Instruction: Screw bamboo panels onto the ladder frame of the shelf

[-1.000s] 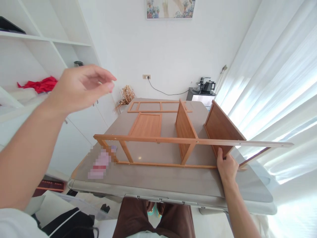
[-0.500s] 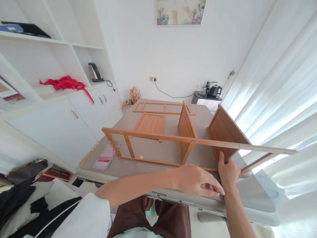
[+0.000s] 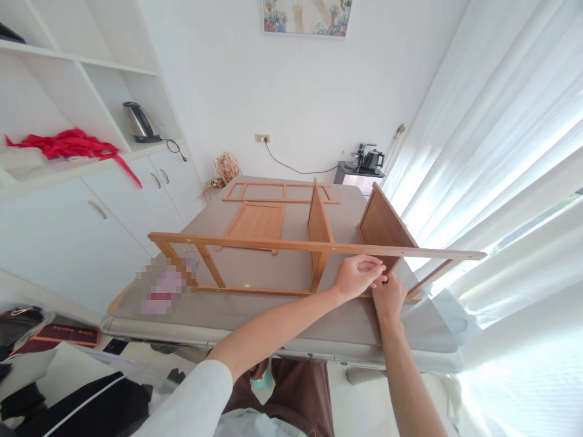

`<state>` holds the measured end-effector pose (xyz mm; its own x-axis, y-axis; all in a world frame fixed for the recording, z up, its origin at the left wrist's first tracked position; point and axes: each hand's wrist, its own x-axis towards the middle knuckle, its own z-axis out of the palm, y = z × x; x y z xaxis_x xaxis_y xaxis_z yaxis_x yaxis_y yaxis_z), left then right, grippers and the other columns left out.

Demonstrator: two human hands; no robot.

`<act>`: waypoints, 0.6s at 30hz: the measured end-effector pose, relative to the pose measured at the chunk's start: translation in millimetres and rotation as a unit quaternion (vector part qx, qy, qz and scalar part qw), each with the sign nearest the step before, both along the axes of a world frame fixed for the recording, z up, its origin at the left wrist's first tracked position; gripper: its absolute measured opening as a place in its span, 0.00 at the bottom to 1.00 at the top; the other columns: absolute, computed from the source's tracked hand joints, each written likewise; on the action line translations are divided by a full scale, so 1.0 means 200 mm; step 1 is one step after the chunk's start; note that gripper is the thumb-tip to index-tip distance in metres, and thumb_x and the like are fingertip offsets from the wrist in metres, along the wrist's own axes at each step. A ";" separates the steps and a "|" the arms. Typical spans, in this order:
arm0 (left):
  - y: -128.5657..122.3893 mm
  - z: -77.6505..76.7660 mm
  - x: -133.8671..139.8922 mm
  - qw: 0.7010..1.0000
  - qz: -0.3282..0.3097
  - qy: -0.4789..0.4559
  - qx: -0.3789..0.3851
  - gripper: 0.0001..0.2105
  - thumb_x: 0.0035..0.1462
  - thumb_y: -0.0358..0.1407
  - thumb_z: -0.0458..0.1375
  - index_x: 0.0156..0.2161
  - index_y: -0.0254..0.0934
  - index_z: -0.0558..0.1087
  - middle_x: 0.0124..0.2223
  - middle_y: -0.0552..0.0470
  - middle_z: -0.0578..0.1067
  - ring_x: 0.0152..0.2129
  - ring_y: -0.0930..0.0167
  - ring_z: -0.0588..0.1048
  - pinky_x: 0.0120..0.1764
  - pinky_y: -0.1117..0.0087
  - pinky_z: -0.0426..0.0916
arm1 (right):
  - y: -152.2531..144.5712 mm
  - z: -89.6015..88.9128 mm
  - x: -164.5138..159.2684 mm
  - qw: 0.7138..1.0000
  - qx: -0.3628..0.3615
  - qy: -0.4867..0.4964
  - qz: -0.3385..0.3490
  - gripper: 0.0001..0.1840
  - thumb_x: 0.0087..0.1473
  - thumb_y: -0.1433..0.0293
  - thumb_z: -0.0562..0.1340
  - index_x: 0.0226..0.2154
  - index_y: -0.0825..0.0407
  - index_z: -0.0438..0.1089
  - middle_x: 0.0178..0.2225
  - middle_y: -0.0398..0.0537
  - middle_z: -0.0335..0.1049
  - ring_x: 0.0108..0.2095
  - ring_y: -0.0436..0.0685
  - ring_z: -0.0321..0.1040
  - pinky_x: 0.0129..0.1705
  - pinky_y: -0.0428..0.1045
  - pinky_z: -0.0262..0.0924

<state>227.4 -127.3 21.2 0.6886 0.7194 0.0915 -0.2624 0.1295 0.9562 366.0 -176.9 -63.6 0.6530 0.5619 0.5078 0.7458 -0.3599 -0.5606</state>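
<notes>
A wooden side frame (image 3: 255, 244) stands on its long edge on the grey table, with two wooden panels set crosswise against it. My right hand (image 3: 388, 298) is closed on the near lower corner of the right-hand shelf panel (image 3: 387, 218). Right beside it, my left hand (image 3: 359, 276) has its fingers pinched together at the same corner; whatever they hold is too small to make out. The middle shelf panel (image 3: 320, 227) stands upright left of my hands, touched by neither. A dark speck shows between the two hands.
A loose panel (image 3: 255, 223) and a second wooden frame (image 3: 262, 199) lie flat farther back on the table (image 3: 291, 267). A blurred pinkish item (image 3: 164, 291) is near the left front edge. Curtains (image 3: 437, 139) hang at the right; cabinets (image 3: 104, 212) line the left.
My left hand has moved up and forward from the table's front edge to the panel corner, its fingers now pinched beside my right hand. The view has shifted right.
</notes>
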 end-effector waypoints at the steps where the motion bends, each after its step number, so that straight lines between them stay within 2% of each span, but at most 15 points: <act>1: 0.01 0.00 0.02 1.000 0.004 -0.015 -0.003 0.18 0.54 0.42 0.66 0.44 0.29 0.77 0.46 0.36 0.81 0.37 0.66 0.82 0.29 0.75 0.75 | 0.01 -0.01 0.01 1.000 -0.002 0.000 -0.004 0.16 0.57 0.58 0.51 0.24 0.49 0.60 0.24 0.47 0.64 0.27 0.55 0.59 0.33 0.50 0.51; 4: 0.01 0.01 0.03 0.999 -0.007 -0.033 0.039 0.17 0.56 0.43 0.65 0.43 0.30 0.78 0.47 0.37 0.80 0.39 0.65 0.82 0.33 0.72 0.76 | 0.01 -0.02 0.01 1.000 -0.011 -0.002 0.000 0.15 0.57 0.61 0.50 0.28 0.52 0.66 0.27 0.50 0.69 0.30 0.57 0.63 0.35 0.50 0.53; 8: -0.03 0.06 0.02 0.991 -0.021 -0.039 0.125 0.14 0.60 0.42 0.61 0.42 0.33 0.78 0.44 0.40 0.81 0.39 0.66 0.82 0.40 0.68 0.77 | 0.00 -0.02 0.01 0.999 -0.029 -0.004 0.019 0.17 0.58 0.65 0.50 0.36 0.54 0.72 0.32 0.53 0.73 0.35 0.58 0.68 0.38 0.50 0.56; 11: -0.03 0.11 0.03 0.990 0.001 -0.051 0.133 0.13 0.59 0.42 0.62 0.42 0.33 0.77 0.43 0.41 0.82 0.38 0.67 0.82 0.45 0.65 0.77 | 0.01 0.00 0.00 0.999 -0.038 0.000 0.019 0.19 0.60 0.64 0.50 0.40 0.55 0.73 0.34 0.54 0.74 0.36 0.58 0.68 0.38 0.50 0.57; 14: -0.01 0.15 0.06 0.988 0.046 -0.068 0.133 0.12 0.59 0.41 0.63 0.43 0.34 0.74 0.41 0.43 0.81 0.38 0.66 0.82 0.42 0.67 0.77 | 0.03 0.02 -0.02 0.998 -0.048 0.004 0.033 0.19 0.62 0.63 0.50 0.43 0.53 0.73 0.36 0.53 0.74 0.36 0.58 0.69 0.38 0.49 0.57; 18: 0.01 0.16 0.07 0.981 0.107 -0.071 0.148 0.12 0.60 0.39 0.62 0.45 0.35 0.71 0.41 0.45 0.79 0.38 0.66 0.82 0.37 0.70 0.76 | 0.08 0.06 -0.04 0.995 -0.065 -0.004 0.069 0.17 0.60 0.64 0.53 0.45 0.50 0.74 0.38 0.50 0.74 0.38 0.56 0.69 0.40 0.48 0.58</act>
